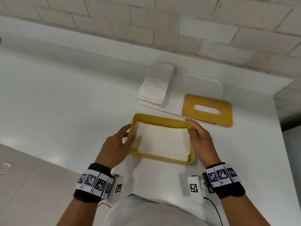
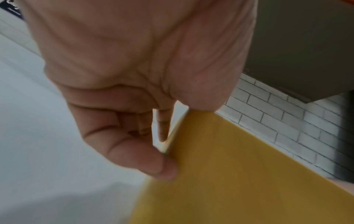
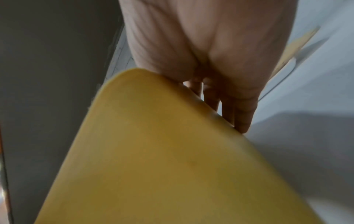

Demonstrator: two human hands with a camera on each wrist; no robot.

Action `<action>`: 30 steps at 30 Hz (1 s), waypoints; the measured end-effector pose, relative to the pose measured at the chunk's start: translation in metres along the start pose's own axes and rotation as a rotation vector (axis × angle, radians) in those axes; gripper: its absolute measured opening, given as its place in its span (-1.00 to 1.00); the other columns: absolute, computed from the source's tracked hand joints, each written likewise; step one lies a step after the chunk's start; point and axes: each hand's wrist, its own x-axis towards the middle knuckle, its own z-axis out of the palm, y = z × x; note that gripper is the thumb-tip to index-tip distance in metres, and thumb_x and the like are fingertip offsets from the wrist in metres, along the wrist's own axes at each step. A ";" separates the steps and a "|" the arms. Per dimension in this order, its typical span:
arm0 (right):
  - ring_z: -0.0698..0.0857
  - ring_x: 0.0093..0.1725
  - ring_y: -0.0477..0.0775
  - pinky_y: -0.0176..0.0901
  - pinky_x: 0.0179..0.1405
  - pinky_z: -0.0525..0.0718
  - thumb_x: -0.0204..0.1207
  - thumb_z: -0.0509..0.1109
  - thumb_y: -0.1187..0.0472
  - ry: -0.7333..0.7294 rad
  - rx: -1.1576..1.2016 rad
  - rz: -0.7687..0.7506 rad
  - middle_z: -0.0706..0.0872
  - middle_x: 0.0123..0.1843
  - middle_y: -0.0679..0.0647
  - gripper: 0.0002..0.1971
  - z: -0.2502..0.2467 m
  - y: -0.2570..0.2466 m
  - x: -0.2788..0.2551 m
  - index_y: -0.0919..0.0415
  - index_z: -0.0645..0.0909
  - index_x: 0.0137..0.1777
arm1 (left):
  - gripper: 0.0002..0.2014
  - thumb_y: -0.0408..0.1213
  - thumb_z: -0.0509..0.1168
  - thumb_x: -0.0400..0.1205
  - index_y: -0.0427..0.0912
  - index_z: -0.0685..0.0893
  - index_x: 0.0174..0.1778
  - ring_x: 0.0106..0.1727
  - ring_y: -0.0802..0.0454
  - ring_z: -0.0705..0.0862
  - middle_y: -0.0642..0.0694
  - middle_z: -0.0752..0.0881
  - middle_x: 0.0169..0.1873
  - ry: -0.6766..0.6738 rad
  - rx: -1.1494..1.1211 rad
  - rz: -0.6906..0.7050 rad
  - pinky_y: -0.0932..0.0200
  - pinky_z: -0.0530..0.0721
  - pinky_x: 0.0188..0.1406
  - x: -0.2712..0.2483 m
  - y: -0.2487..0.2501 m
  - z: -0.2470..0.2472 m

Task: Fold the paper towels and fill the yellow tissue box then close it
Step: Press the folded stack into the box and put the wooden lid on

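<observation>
You are past the middle of the task, as far as I can judge. The yellow tissue box (image 1: 162, 121) stands on the white counter (image 1: 65, 95) directly in front of you, and folded paper towels (image 1: 161, 141) already lie inside it, close under the rim. Your left hand (image 1: 116, 148) grips the left wall of the box, thumb over the rim and fingers curled against the outside. Your right hand (image 1: 201, 139) holds the right wall in the same way, thumb on the rim, fingers along the outer side. Both hands are closed on the box and carry nothing else.

Some work remains. Behind the box a stack of folded towels (image 1: 154, 87) waits on a white tray (image 1: 202, 84), so I think the filling may not be finished; whether all of them can fit, I cannot tell. The yellow lid (image 1: 207, 110) with the oval slot lies flat behind the box and to its right, partly on the tray, well apart from the opening. The closing step is not yet done.
</observation>
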 end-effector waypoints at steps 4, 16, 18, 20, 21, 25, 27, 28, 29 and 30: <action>0.68 0.00 0.05 -0.28 -0.01 0.58 0.81 0.14 0.07 0.023 -0.005 0.010 0.78 0.04 0.07 -0.69 0.016 -0.010 0.005 -0.16 0.62 0.42 | -0.61 0.10 0.14 0.80 0.30 0.53 0.56 -0.42 0.13 0.80 0.10 0.79 0.05 0.016 -0.020 0.015 -0.04 0.84 -0.17 0.011 -0.008 -0.008; 0.69 -0.02 0.02 -0.15 -0.10 0.54 0.83 0.08 0.02 -0.014 -0.094 0.018 0.74 -0.08 0.03 -0.72 0.039 -0.014 -0.004 -0.05 0.58 0.36 | -0.61 0.23 0.22 0.71 0.37 0.63 0.46 -0.54 0.04 0.75 0.18 0.80 0.11 0.012 -0.055 -0.025 0.48 0.58 -0.43 0.022 -0.023 -0.040; 0.69 -0.08 0.01 -0.18 -0.11 0.55 0.81 0.12 -0.05 -0.078 -0.111 0.016 0.71 -0.14 0.01 -0.73 0.034 -0.018 -0.005 -0.09 0.57 0.37 | -0.55 0.30 0.20 0.67 0.33 0.62 0.46 -0.52 0.05 0.77 0.20 0.80 0.12 -0.012 -0.033 -0.024 0.41 0.58 -0.36 0.022 -0.022 -0.045; 0.70 0.03 -0.16 -0.22 0.06 0.58 0.76 0.19 -0.13 -0.139 -0.070 0.029 0.75 0.02 -0.10 -0.71 0.022 -0.023 -0.002 -0.18 0.56 0.40 | -0.52 0.33 0.17 0.64 0.33 0.60 0.45 -0.51 0.09 0.77 0.31 0.76 0.07 -0.011 -0.008 0.005 0.32 0.61 -0.30 0.021 -0.017 -0.053; 0.69 0.16 -0.24 -0.22 0.21 0.57 0.74 0.23 -0.15 -0.150 -0.031 0.033 0.75 0.15 -0.20 -0.70 0.014 -0.026 0.002 -0.21 0.56 0.41 | -0.54 0.32 0.17 0.65 0.33 0.60 0.44 -0.52 0.11 0.77 0.36 0.74 0.05 0.012 0.002 0.021 0.29 0.61 -0.27 0.021 -0.014 -0.058; 0.77 0.24 -0.02 0.00 0.36 0.69 0.71 0.36 0.06 -0.087 0.096 0.035 0.79 0.23 -0.05 -0.81 -0.011 -0.057 0.038 -0.10 0.66 0.28 | -0.66 0.19 0.25 0.70 0.26 0.70 0.34 -0.54 0.14 0.76 0.24 0.81 0.06 0.121 -0.001 0.114 0.29 0.64 -0.25 0.030 -0.001 -0.082; 0.82 0.07 0.00 -0.08 0.18 0.77 0.71 0.35 0.19 -0.099 0.110 0.040 0.83 0.13 0.05 -0.85 -0.015 -0.081 0.060 0.01 0.71 0.18 | -0.75 0.08 0.33 0.70 0.20 0.75 0.25 -0.55 0.18 0.75 0.18 0.83 -0.01 0.191 0.029 0.189 0.28 0.66 -0.25 0.043 0.013 -0.095; 0.84 0.02 -0.01 -0.12 0.11 0.78 0.71 0.35 0.22 -0.137 0.112 0.050 0.84 0.10 0.07 -0.86 -0.015 -0.093 0.071 0.06 0.73 0.15 | -0.79 0.03 0.35 0.70 0.17 0.76 0.22 -0.54 0.19 0.74 0.17 0.84 -0.05 0.217 0.045 0.225 0.26 0.67 -0.23 0.052 0.023 -0.101; 0.85 0.00 0.01 -0.14 0.08 0.78 0.71 0.35 0.24 -0.179 0.114 0.068 0.85 0.08 0.09 -0.86 -0.014 -0.104 0.083 0.11 0.74 0.14 | -0.82 0.00 0.36 0.70 0.16 0.77 0.18 -0.53 0.21 0.75 0.17 0.83 -0.09 0.227 0.056 0.255 0.26 0.67 -0.22 0.062 0.034 -0.107; 0.86 -0.01 0.05 -0.13 0.08 0.79 0.71 0.35 0.25 -0.203 0.121 0.087 0.85 0.07 0.12 -0.86 -0.011 -0.113 0.095 0.16 0.74 0.13 | -0.85 -0.02 0.36 0.71 0.15 0.77 0.16 -0.52 0.22 0.76 0.18 0.83 -0.12 0.229 0.071 0.283 0.30 0.66 -0.23 0.073 0.045 -0.112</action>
